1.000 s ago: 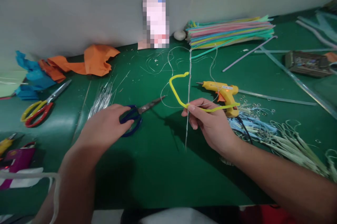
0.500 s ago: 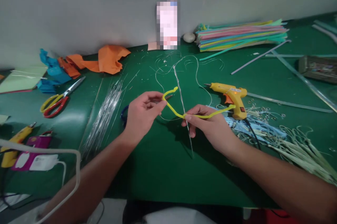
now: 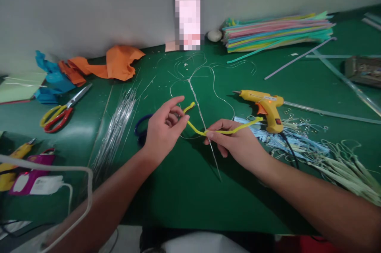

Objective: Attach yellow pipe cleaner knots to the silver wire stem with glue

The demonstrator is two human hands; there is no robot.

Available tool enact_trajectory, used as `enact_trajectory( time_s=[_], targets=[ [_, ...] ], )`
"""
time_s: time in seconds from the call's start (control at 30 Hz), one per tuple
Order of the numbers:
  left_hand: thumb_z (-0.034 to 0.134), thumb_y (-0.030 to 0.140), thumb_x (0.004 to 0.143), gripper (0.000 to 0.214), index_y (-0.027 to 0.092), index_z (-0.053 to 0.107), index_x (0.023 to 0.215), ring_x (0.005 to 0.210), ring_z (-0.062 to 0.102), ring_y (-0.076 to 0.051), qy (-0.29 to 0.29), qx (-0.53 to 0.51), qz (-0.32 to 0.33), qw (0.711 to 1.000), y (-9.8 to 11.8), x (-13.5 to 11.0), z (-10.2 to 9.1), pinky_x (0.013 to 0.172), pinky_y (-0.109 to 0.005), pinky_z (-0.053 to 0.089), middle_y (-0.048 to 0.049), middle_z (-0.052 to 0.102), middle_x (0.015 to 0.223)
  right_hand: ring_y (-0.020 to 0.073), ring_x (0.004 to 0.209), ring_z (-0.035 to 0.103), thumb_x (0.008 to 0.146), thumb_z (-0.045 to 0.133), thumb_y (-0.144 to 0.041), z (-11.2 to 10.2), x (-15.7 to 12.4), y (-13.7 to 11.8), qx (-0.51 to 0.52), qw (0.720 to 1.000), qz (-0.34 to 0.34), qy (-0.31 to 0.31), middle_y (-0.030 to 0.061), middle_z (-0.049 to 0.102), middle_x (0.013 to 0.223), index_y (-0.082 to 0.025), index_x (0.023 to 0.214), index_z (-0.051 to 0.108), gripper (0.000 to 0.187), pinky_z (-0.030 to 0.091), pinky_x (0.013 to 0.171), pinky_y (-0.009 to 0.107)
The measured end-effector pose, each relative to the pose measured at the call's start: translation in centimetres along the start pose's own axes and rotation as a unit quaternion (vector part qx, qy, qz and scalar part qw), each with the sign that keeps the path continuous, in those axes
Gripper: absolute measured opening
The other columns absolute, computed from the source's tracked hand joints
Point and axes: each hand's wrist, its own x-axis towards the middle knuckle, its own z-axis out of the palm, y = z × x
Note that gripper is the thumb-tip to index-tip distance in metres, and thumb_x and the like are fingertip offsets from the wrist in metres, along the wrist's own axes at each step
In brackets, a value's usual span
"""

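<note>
One pipe cleaner [image 3: 195, 127] between left hand [image 3: 163, 134], right hand [image 3: 239, 146]; glue-gun [image 3: 264, 100] label probably illegible.

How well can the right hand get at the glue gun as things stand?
Probably yes: the glue gun stands just beyond the right hand, nothing blocking. But that hand pinches a yellow pipe cleaner and a thin wire, so it isn't free to grasp.

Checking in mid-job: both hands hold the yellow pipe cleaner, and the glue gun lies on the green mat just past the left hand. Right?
Not quite. In the head view the glue gun lies on the green mat just past the right hand, not the left hand. Both hands do hold the yellow pipe cleaner.
</note>
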Motion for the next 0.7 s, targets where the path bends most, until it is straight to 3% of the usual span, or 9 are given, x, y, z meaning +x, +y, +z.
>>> enact_trajectory(
  time_s=[0.13, 0.23, 0.37, 0.47, 0.57, 0.7],
  targets=[
    [0.062, 0.025, 0.089, 0.052, 0.025, 0.051, 0.139, 0.074, 0.058, -0.009, 0.015, 0.031, 0.024, 0.999, -0.12, -0.09, -0.01, 0.061, -0.020, 0.050, -0.0058, 0.062, 0.116, 0.0054, 0.038, 0.042, 0.079, 0.074, -0.042, 0.04, 0.08, 0.06, 0.021, 0.999, -0.016, 0.019, 0.0004, 0.070, 0.067, -0.019, 0.079, 0.063, 0.026, 0.032, 0.036, 0.022],
    [0.061, 0.026, 0.090, 0.058, 0.024, 0.043, 0.145, 0.076, 0.062, -0.012, -0.006, -0.067, -0.014, 0.998, 0.04, -0.16, 0.14, 0.068, -0.024, 0.055, -0.0056, 0.067, 0.108, 0.0056, 0.038, 0.043, 0.078, 0.075, -0.043, -0.04, 0.11, 0.09, 0.039, 0.999, -0.025, 0.020, 0.0004, 0.071, 0.068, -0.019, 0.079, 0.062, 0.027, 0.032, 0.036, 0.022],
    [0.064, 0.024, 0.088, 0.052, 0.024, 0.052, 0.139, 0.079, 0.065, -0.013, -0.011, -0.195, -0.020, 0.980, 0.03, -0.09, 0.32, 0.079, -0.028, 0.058, -0.0015, 0.069, 0.090, 0.0071, 0.039, 0.050, 0.078, 0.076, -0.043, -0.14, 0.08, 0.00, 0.062, 0.998, -0.017, 0.012, -0.0005, 0.070, 0.067, -0.019, 0.078, 0.061, 0.027, 0.039, 0.040, 0.023],
    [0.067, 0.024, 0.086, 0.047, 0.027, 0.059, 0.132, 0.092, 0.066, -0.016, -0.004, -0.221, 0.022, 0.975, -0.18, -0.16, 0.25, 0.092, -0.034, 0.056, -0.0022, 0.070, 0.094, 0.0096, 0.042, 0.057, 0.078, 0.076, -0.042, -0.12, 0.07, -0.02, 0.076, 0.997, -0.015, 0.006, 0.0000, 0.070, 0.066, -0.019, 0.075, 0.061, 0.027, 0.046, 0.045, 0.025],
    [0.071, 0.022, 0.082, 0.044, 0.028, 0.065, 0.125, 0.103, 0.065, -0.020, -0.033, -0.209, 0.052, 0.976, -0.18, -0.41, 0.02, 0.102, -0.039, 0.053, -0.0040, 0.070, 0.104, 0.0102, 0.042, 0.058, 0.077, 0.077, -0.040, -0.13, 0.14, 0.04, 0.084, 0.996, -0.014, 0.018, -0.0004, 0.069, 0.064, -0.019, 0.074, 0.060, 0.027, 0.047, 0.046, 0.025],
    [0.073, 0.018, 0.079, 0.046, 0.028, 0.065, 0.124, 0.106, 0.066, -0.021, -0.050, -0.234, 0.032, 0.970, 0.43, -0.71, -0.32, 0.107, -0.042, 0.049, -0.0029, 0.072, 0.104, 0.0096, 0.043, 0.058, 0.079, 0.076, -0.039, -0.32, 0.24, 0.15, 0.097, 0.994, -0.026, 0.039, -0.0007, 0.069, 0.066, -0.019, 0.078, 0.061, 0.025, 0.047, 0.047, 0.025]
  ],
)
